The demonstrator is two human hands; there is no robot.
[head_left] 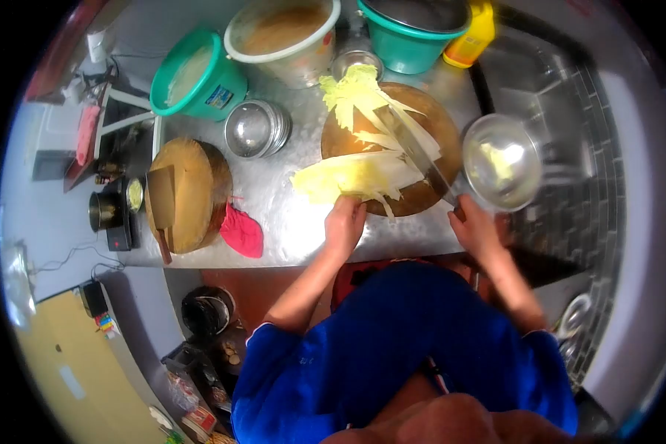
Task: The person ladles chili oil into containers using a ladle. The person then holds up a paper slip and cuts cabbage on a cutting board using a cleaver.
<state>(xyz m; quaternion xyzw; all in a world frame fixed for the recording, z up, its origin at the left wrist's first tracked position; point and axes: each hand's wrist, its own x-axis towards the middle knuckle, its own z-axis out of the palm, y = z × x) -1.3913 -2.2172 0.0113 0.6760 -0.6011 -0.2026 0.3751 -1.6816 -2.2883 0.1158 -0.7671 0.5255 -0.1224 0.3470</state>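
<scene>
My right hand (477, 228) is closed around the handle of a long knife (416, 145), whose blade slants up and left across the round wooden chopping board (440, 118). Beneath and beside the blade lie pale napa cabbage leaves (348, 175), with frilly yellow-green leaf tops (354, 90) at the board's far side. My left hand (345, 224) has its fingers curled at the near edge of the leaves, gripping them; the fingertips are partly hidden. To the right of the board, a steel bowl (502, 159) holds some pale yellow pieces.
Behind the board stand a green bucket (414, 37), a whitish tub (303, 63) and a yellow jug (472, 33). Left are stacked metal bowls (257, 128), another green bucket (222, 85), a second chopping board (200, 166) bearing a cleaver (161, 198), and a red cloth (241, 231).
</scene>
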